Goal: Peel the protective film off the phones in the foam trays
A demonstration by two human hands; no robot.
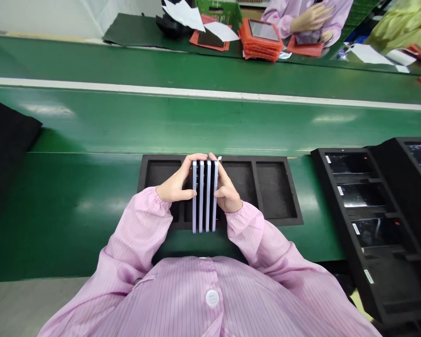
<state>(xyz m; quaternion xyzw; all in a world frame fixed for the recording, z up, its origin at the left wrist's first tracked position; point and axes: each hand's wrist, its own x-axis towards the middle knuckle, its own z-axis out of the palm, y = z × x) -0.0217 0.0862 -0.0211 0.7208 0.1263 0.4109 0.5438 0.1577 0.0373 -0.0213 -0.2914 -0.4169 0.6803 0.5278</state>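
Observation:
Between my two hands is a row of several thin smartphones with pale lilac edges, standing on edge side by side with narrow dark gaps. My left hand presses the row from the left, thumb on the outer phone and fingers over the far end. From the other side my right hand closes on the row in the same way. Beneath them lies a black foam tray with rectangular compartments; the compartments at its right show nothing in them. My hands and the phones cover its middle.
At the right stands another black tray with several dark-screened phones, beside a further black tray. A black sheet-like object is at the left. Across the green bench, a person in pink handles items near stacked red pouches.

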